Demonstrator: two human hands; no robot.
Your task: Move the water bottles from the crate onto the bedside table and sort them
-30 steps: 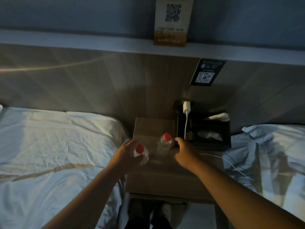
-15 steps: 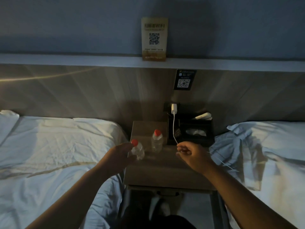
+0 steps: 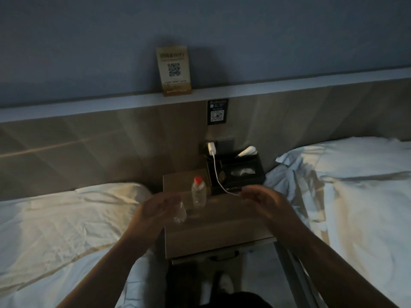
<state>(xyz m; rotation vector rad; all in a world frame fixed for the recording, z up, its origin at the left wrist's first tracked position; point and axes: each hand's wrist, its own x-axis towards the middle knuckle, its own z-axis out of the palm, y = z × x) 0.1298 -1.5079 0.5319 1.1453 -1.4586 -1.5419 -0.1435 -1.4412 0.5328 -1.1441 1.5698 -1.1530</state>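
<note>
Left hand [image 3: 153, 211], blurred, grips the upper part of a clear water bottle [image 3: 180, 215], its cap hidden, over the left edge of the bedside table [image 3: 222, 232]. A red-capped water bottle [image 3: 198, 194] stands upright on the table just beyond. Right hand [image 3: 264, 202] hovers with fingers loosely curled, empty, beside the white charger cable [image 3: 216, 174].

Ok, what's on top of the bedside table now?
A red-capped bottle standing upright, a black tray with a white cable, and a second bottle whose top the left hand covers.
</note>
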